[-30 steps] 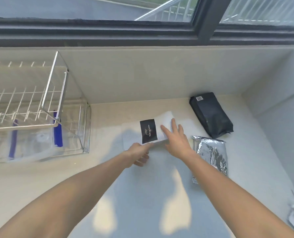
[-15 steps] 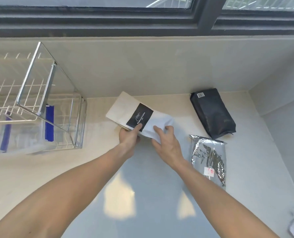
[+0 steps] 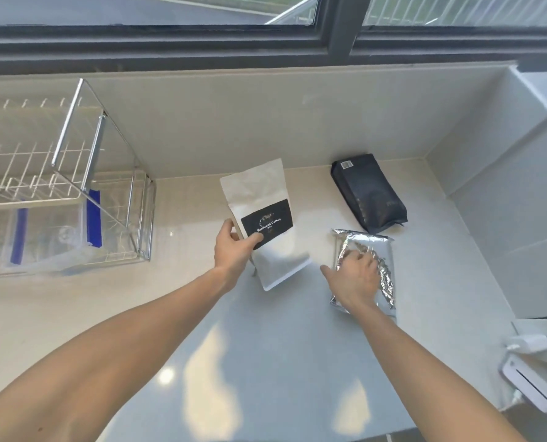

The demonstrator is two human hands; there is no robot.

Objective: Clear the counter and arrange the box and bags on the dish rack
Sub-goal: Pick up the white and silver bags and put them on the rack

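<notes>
Gripping a flat white paper coffee bag (image 3: 265, 224) by its left edge, thumb across the black label, the left hand (image 3: 233, 247) holds it above the pale glossy bench (image 3: 265, 346). The right hand (image 3: 355, 279) lies on a crinkled silver foil bag (image 3: 383, 266), fingers bent over it. A matte black bag (image 3: 369, 193) lies just behind. The wire dish rack (image 3: 74, 193) stands well left, cut off by the frame.

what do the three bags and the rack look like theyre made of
White bag: matte paper-like pouch, uniform dull surface, black printed label.
Silver bag: foil or metallised film, crinkled with mirror-like glints.
Black bag: matte plastic or coated paper, soft sheen; hard to tell which.
Dish rack: shiny chromed metal frame, white-coated wire grid.
</notes>
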